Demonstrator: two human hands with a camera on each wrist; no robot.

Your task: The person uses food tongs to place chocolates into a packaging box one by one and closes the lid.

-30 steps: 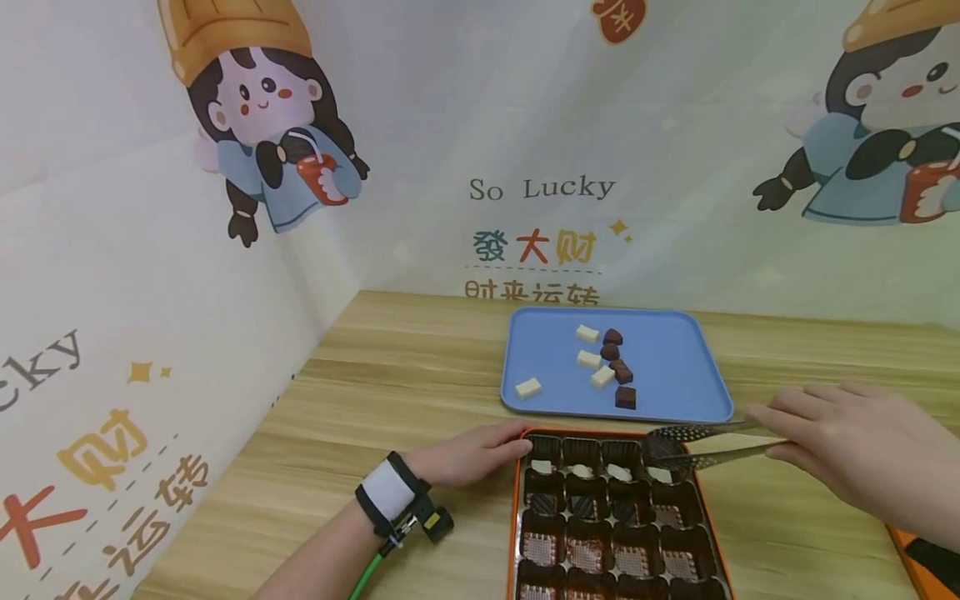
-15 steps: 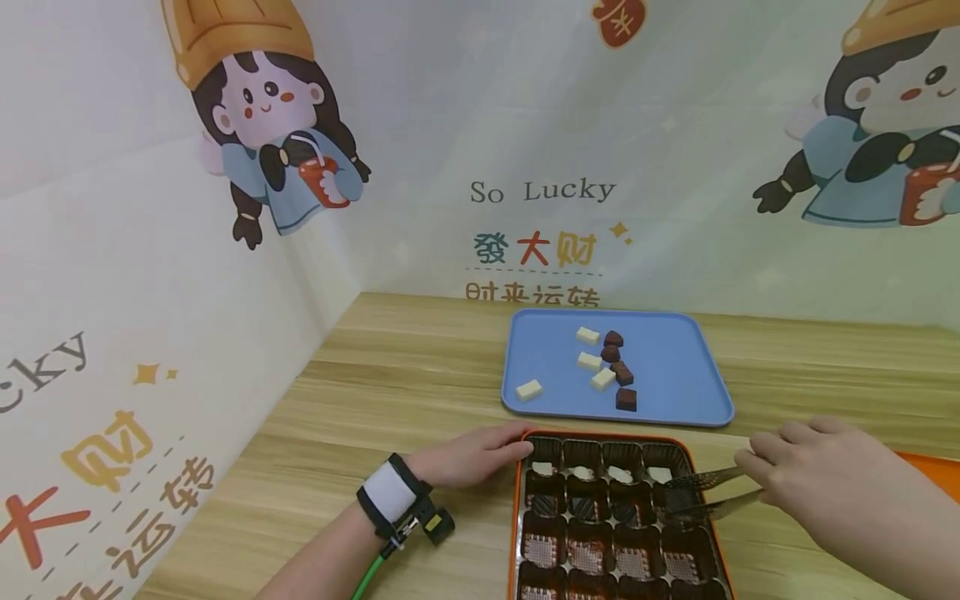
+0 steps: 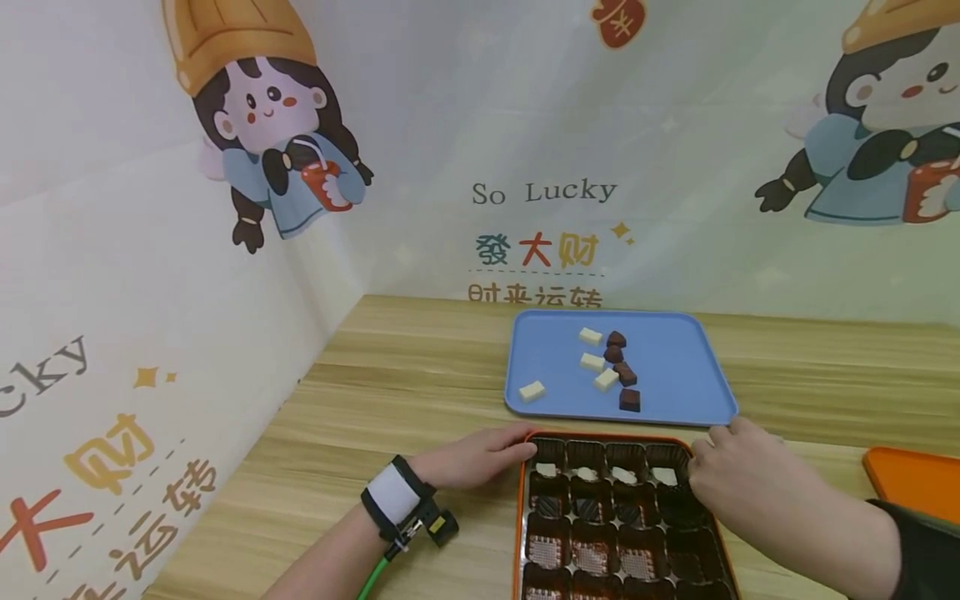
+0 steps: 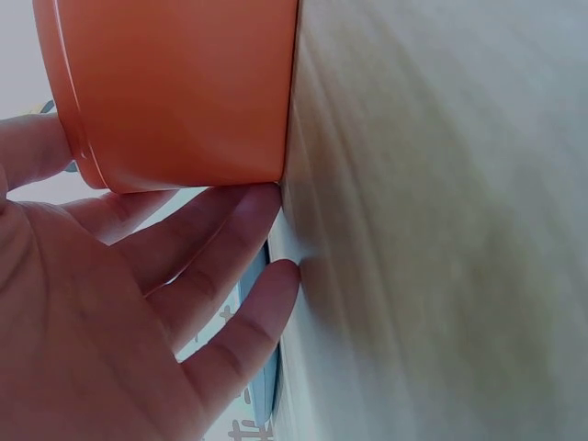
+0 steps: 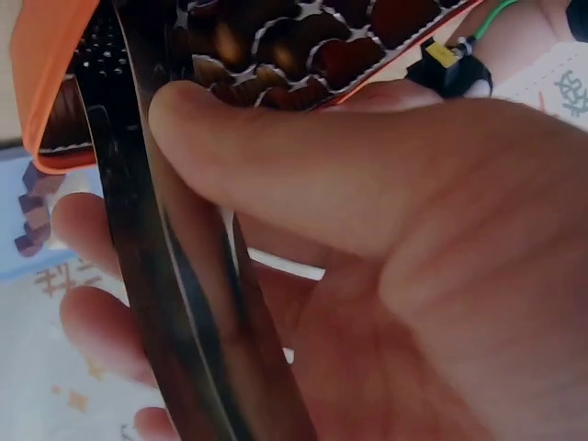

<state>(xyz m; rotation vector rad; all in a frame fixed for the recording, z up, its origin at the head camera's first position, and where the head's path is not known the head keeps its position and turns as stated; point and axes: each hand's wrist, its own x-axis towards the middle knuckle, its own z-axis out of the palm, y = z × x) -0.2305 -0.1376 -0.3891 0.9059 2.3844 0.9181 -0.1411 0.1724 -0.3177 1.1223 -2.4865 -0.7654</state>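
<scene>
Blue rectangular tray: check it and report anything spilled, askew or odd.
One white rectangular block stands out: it lies alone toward the near left corner of the blue rectangular tray, apart from the other white and brown pieces. No spills show.

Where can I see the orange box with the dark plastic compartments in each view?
Head: the orange box is at the bottom, right of centre, cut off by the lower edge.
Left wrist: upper left; only its orange outer wall shows.
Right wrist: along the top; orange side at left, compartments beside it.
Shared landmark: blue rectangular tray, only a thin strip in left wrist.
</scene>
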